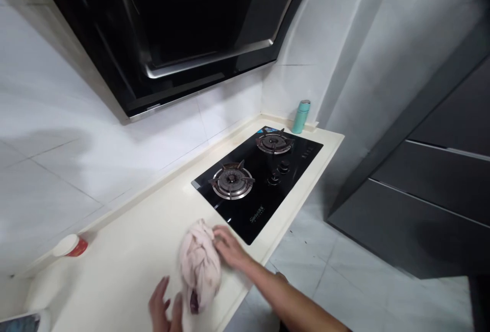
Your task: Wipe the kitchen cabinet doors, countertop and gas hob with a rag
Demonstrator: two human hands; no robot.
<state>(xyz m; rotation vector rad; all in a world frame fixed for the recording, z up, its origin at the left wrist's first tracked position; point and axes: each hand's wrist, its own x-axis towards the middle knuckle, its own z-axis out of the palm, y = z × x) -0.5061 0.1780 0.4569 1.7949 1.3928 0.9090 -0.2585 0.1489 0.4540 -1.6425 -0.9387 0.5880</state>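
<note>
A crumpled pale pink cloth [199, 265] lies bunched on the cream countertop, with a dark patch at its lower end. At the cloth's upper right edge, my right hand [228, 246] has its fingers closed on the fabric. My left hand [164, 307] is just left of the cloth, fingers apart, holding nothing; part of it is cut off by the bottom of the view. Beyond the cloth sits a black glass gas hob [252, 189] with two burners and two knobs.
A black range hood [206, 71] overhangs the counter [126, 260]. A green bottle [301, 116] stands at the far corner past the hob. On the left, a red and white paper cup [72, 245] lies near the wall. Dark cabinets [417, 209] are at right, across the tiled floor.
</note>
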